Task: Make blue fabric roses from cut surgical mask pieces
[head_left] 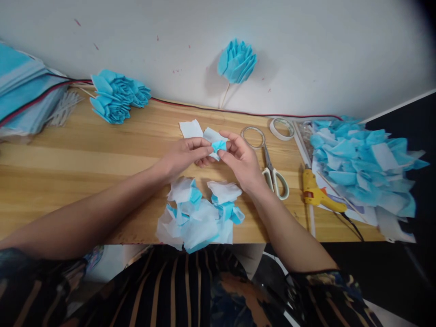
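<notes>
Head view: a small blue folded piece (218, 146) sits at the middle of the scene, raised between the two hands above the desk (68, 172). Each grip is narrow: the left hand (190, 152) pinches the piece's left side between thumb and fingers, and the right hand (240, 156) pinches its right side the same way. For a neat fold, the thumbs would do best to work close together, one steadying while the other presses the crease. The material looks thin and soft, so a light, even pinch should suit it; a hard tug could stretch or tear it. How the fold runs under the fingertips cannot be told.

Just beyond the hands, a pale square (190, 129) lies flat on the desk. On the near side, a loose pile of white and blue pieces (200, 220) lies between the forearms, reaching the near edge; sleeves and wrists should stay clear of it, as light scraps could slide off.

To the right lie scissors (268, 159), a tape roll (275, 131), a yellow glue gun (309, 186) and a heap of blue pieces (361, 163). Its nozzle points away from the person; treating it as hot seems wise. Far left, blue flowers (117, 95) lie beside a stack of sheets (23, 91).
</notes>
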